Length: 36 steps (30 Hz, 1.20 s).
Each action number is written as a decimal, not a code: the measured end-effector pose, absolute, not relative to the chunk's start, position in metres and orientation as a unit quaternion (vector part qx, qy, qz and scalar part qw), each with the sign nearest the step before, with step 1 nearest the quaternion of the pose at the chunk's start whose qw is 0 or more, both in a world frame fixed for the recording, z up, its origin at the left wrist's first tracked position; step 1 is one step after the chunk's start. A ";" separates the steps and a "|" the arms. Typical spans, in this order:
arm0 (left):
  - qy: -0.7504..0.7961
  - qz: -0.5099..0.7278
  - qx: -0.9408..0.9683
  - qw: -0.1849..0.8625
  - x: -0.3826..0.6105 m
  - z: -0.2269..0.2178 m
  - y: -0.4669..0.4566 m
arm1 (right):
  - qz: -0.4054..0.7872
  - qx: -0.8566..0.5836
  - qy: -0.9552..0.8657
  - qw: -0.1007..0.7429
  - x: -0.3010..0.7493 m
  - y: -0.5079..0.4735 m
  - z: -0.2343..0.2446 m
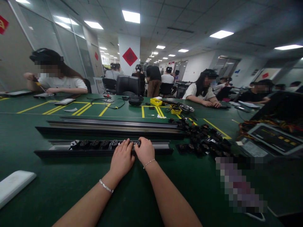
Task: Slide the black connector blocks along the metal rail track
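Observation:
A long black rail (59, 153) lies across the green table in front of me, with several black socket modules (94, 144) seated in a row along its channel. My left hand (121, 157) rests on the rail, fingers curled down over the last module in the row. My right hand (145, 150) sits right beside it with fingers bent and pressed onto a small black module (138, 142) in the channel. Both wrists wear thin bracelets. Behind this rail lie more long black and silver rails (111, 126).
A heap of loose black modules (203, 140) lies to the right. A white flat object (13, 186) sits at the near left, a grey device (272, 138) with wires at far right. Yellow trays (156, 101) and cables sit farther back. Other people work at the table's far side.

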<state>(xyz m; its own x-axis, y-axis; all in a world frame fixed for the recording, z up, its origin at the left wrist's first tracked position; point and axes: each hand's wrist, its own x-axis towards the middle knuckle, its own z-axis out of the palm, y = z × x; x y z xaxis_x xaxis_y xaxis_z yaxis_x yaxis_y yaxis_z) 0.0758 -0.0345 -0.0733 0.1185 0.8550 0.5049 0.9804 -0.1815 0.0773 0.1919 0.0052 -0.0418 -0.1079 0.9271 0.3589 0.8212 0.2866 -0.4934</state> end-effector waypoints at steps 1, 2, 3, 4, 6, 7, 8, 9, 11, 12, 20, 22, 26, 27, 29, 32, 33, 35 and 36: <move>-0.624 -0.227 -0.735 0.138 0.076 -0.074 -0.034 | 0.084 -0.591 -0.739 0.313 0.193 0.006 -0.042; -0.623 -0.227 -0.736 0.137 0.076 -0.074 -0.034 | 0.083 -0.591 -0.738 0.315 0.194 0.006 -0.043; -0.623 -0.226 -0.736 0.137 0.076 -0.074 -0.034 | 0.083 -0.591 -0.737 0.317 0.194 0.006 -0.043; -0.624 -0.225 -0.736 0.137 0.076 -0.075 -0.034 | 0.082 -0.590 -0.737 0.319 0.195 0.007 -0.044; -0.624 -0.225 -0.735 0.139 0.076 -0.075 -0.034 | 0.082 -0.587 -0.739 0.320 0.195 0.007 -0.044; -0.624 -0.227 -0.734 0.140 0.076 -0.075 -0.034 | 0.081 -0.586 -0.740 0.321 0.196 0.007 -0.044; -0.624 -0.229 -0.734 0.140 0.076 -0.075 -0.034 | 0.081 -0.585 -0.741 0.320 0.196 0.007 -0.044; -0.624 -0.231 -0.734 0.140 0.076 -0.075 -0.034 | 0.080 -0.585 -0.741 0.319 0.196 0.007 -0.044; -0.623 -0.232 -0.734 0.139 0.075 -0.075 -0.034 | 0.077 -0.585 -0.742 0.318 0.197 0.007 -0.044; -0.623 -0.231 -0.734 0.139 0.075 -0.074 -0.034 | 0.076 -0.586 -0.742 0.318 0.197 0.007 -0.044; -0.621 -0.227 -0.737 0.140 0.075 -0.074 -0.034 | 0.074 -0.589 -0.740 0.318 0.201 0.007 -0.044; -0.621 -0.227 -0.737 0.139 0.074 -0.074 -0.034 | 0.071 -0.591 -0.739 0.316 0.202 0.007 -0.043; -0.624 -0.220 -0.736 0.141 0.074 -0.074 -0.034 | 0.067 -0.594 -0.738 0.312 0.203 0.006 -0.041; -0.624 -0.218 -0.737 0.143 0.074 -0.074 -0.034 | 0.069 -0.596 -0.737 0.312 0.204 0.006 -0.041; -0.623 -0.215 -0.738 0.147 0.074 -0.074 -0.034 | 0.074 -0.599 -0.733 0.313 0.206 0.006 -0.040; -0.623 -0.212 -0.738 0.152 0.074 -0.075 -0.033 | 0.082 -0.602 -0.729 0.315 0.209 0.006 -0.040; -0.623 -0.212 -0.738 0.153 0.074 -0.075 -0.033 | 0.086 -0.602 -0.729 0.316 0.210 0.006 -0.040; -0.624 -0.210 -0.737 0.154 0.075 -0.075 -0.033 | 0.094 -0.602 -0.728 0.316 0.212 0.006 -0.040; -0.625 -0.209 -0.736 0.155 0.075 -0.075 -0.033 | 0.097 -0.601 -0.727 0.316 0.213 0.006 -0.040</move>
